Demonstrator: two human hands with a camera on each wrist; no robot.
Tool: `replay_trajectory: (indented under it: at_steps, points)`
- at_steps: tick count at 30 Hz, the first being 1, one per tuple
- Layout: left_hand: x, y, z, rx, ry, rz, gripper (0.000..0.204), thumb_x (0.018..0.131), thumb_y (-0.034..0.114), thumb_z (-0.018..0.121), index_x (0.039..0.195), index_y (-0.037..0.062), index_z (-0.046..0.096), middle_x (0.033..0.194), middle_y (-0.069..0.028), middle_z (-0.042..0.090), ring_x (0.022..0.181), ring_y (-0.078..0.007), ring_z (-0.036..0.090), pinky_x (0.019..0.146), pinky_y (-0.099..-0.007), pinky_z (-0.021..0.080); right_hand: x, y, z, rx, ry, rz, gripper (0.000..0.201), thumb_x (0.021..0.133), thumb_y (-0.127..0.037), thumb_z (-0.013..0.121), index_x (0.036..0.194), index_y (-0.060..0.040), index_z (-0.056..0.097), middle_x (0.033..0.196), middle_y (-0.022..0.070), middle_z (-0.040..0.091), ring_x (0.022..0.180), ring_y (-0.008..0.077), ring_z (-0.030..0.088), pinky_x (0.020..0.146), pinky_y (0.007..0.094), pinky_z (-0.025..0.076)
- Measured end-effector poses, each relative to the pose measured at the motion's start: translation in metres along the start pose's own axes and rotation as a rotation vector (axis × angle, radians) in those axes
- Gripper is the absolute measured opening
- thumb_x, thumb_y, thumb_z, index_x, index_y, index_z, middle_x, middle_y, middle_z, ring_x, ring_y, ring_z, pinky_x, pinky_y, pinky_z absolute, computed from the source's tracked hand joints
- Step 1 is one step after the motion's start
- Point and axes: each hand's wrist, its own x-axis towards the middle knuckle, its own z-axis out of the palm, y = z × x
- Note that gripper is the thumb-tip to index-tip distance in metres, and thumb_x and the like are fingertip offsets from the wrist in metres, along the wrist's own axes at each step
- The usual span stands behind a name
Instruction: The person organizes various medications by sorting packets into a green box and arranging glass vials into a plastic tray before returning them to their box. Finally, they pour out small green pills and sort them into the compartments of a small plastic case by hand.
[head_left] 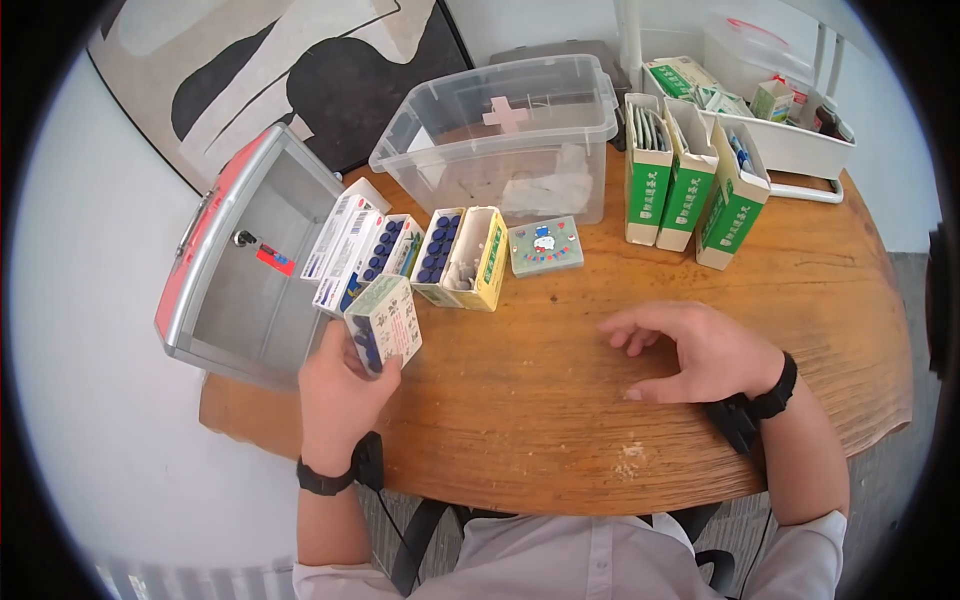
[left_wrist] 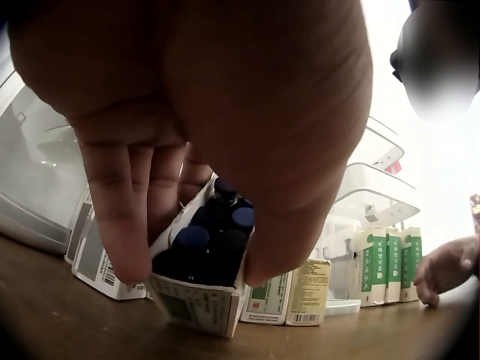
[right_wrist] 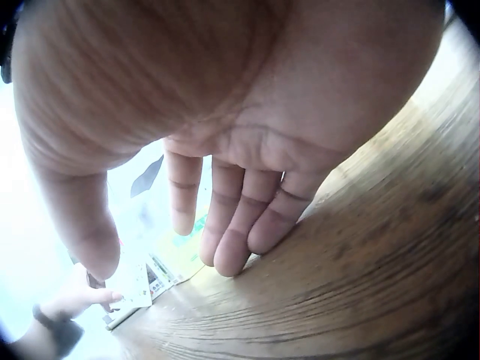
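My left hand (head_left: 340,392) grips a small white and green medicine box (head_left: 398,322) between thumb and fingers, tilted at the table's left side. Its top is open, and dark bottles with blue caps (left_wrist: 191,240) show inside in the left wrist view. Just beyond it stand more open boxes: a white one (head_left: 385,250) and another (head_left: 436,252), both with blue-capped bottles, and a yellow one (head_left: 492,262). My right hand (head_left: 705,350) holds nothing; its fingers hang relaxed over the wooden table, with fingertips close to the surface in the right wrist view.
A red and silver case (head_left: 235,250) with a clear front stands at left. Behind the boxes is a clear plastic bin (head_left: 495,150). A flat cartoon-printed box (head_left: 545,247) lies before it. Several green and white boxes (head_left: 728,215) stand at right, near a filled white tray (head_left: 800,145).
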Motion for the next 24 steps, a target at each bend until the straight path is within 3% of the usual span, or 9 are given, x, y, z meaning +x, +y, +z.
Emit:
replay_trajectory:
  at_steps: [2, 9, 11, 15, 17, 19, 21, 23, 24]
  points:
    - [0.005, 0.0, 0.002, 0.037, 0.009, 0.007, 0.04, 0.081, 0.017, 0.092, 0.106, 0.0016, 0.065, 0.079, -0.0106, 0.073, 0.063, -0.0229, 0.07, 0.063, -0.0351, 0.056, 0.0, 0.0, 0.0, 0.002, -0.003, 0.007, 0.066, 0.086, -0.024, 0.094, 0.144, -0.0049, 0.068, 0.118, 0.0118, 0.076, 0.104, 0.0245, 0.076, 0.094, 0.0382, 0.062]
    - [0.017, -0.002, -0.004, 0.074, -0.05, 0.037, 0.041, 0.082, 0.018, 0.092, 0.111, 0.0009, 0.068, 0.08, -0.0111, 0.074, 0.064, -0.0221, 0.07, 0.064, -0.0344, 0.056, 0.0, 0.003, 0.001, 0.003, 0.004, 0.006, 0.065, 0.086, -0.025, 0.093, 0.142, -0.0041, 0.069, 0.116, 0.0123, 0.077, 0.103, 0.0252, 0.076, 0.094, 0.0385, 0.062]
    - [0.018, -0.004, -0.004, -0.098, -0.04, -0.026, 0.038, 0.086, 0.013, 0.092, 0.113, -0.0019, 0.07, 0.08, -0.0058, 0.077, 0.068, -0.0084, 0.069, 0.064, -0.0265, 0.054, 0.0, 0.003, 0.001, 0.003, 0.006, 0.005, 0.065, 0.086, -0.025, 0.093, 0.142, -0.0041, 0.07, 0.115, 0.0123, 0.077, 0.103, 0.0252, 0.076, 0.094, 0.0385, 0.062]
    - [0.02, 0.007, -0.008, -0.077, -0.054, -0.019, 0.04, 0.086, 0.015, 0.093, 0.116, -0.0021, 0.072, 0.082, -0.0053, 0.077, 0.07, -0.008, 0.067, 0.065, -0.0256, 0.054, 0.002, 0.003, 0.001, 0.012, 0.0, 0.005, 0.064, 0.086, -0.025, 0.093, 0.142, -0.004, 0.07, 0.115, 0.0123, 0.077, 0.103, 0.0252, 0.076, 0.093, 0.0383, 0.062]
    - [0.028, 0.019, -0.007, 0.062, -0.072, -0.117, 0.041, 0.085, 0.016, 0.094, 0.114, -0.002, 0.072, 0.085, -0.0057, 0.076, 0.072, -0.0085, 0.067, 0.067, -0.0251, 0.054, 0.002, 0.002, 0.002, 0.006, -0.001, 0.011, 0.064, 0.087, -0.026, 0.093, 0.142, -0.0039, 0.07, 0.115, 0.0123, 0.077, 0.103, 0.0253, 0.076, 0.094, 0.0384, 0.062]
    - [0.039, 0.02, 0.001, 0.104, -0.029, -0.092, 0.039, 0.084, 0.016, 0.095, 0.109, -0.0007, 0.071, 0.082, -0.005, 0.074, 0.071, -0.01, 0.067, 0.066, -0.0261, 0.055, 0.001, 0.001, 0.001, -0.002, 0.002, 0.019, 0.063, 0.087, -0.026, 0.093, 0.142, -0.0039, 0.07, 0.115, 0.0122, 0.077, 0.102, 0.0253, 0.076, 0.094, 0.0384, 0.062]
    - [0.049, 0.013, 0.011, 0.036, 0.167, 0.202, 0.037, 0.083, 0.017, 0.097, 0.105, 0.0017, 0.07, 0.073, -0.0032, 0.069, 0.069, -0.0114, 0.067, 0.065, -0.0279, 0.055, 0.001, 0.002, 0.001, 0.018, 0.006, 0.022, 0.062, 0.087, -0.025, 0.093, 0.141, -0.0035, 0.071, 0.115, 0.0126, 0.078, 0.103, 0.0256, 0.076, 0.094, 0.0386, 0.062]
    - [0.046, 0.015, 0.01, -0.04, 0.128, 0.186, 0.034, 0.084, 0.015, 0.096, 0.098, 0.0009, 0.069, 0.075, -0.0037, 0.068, 0.07, -0.0126, 0.067, 0.066, -0.0306, 0.057, 0.0, 0.003, 0.001, 0.017, 0.016, 0.019, 0.061, 0.088, -0.025, 0.092, 0.14, -0.0031, 0.071, 0.116, 0.0128, 0.078, 0.103, 0.0258, 0.076, 0.094, 0.0386, 0.062]
    - [0.04, 0.016, 0.005, 0.058, 0.046, 0.129, 0.031, 0.086, 0.013, 0.095, 0.094, -0.0004, 0.068, 0.08, -0.0048, 0.069, 0.073, -0.0129, 0.068, 0.067, -0.0317, 0.058, -0.001, 0.004, 0.001, 0.02, 0.022, 0.018, 0.061, 0.088, -0.025, 0.092, 0.14, -0.0028, 0.071, 0.116, 0.013, 0.078, 0.104, 0.0261, 0.077, 0.095, 0.0387, 0.062]
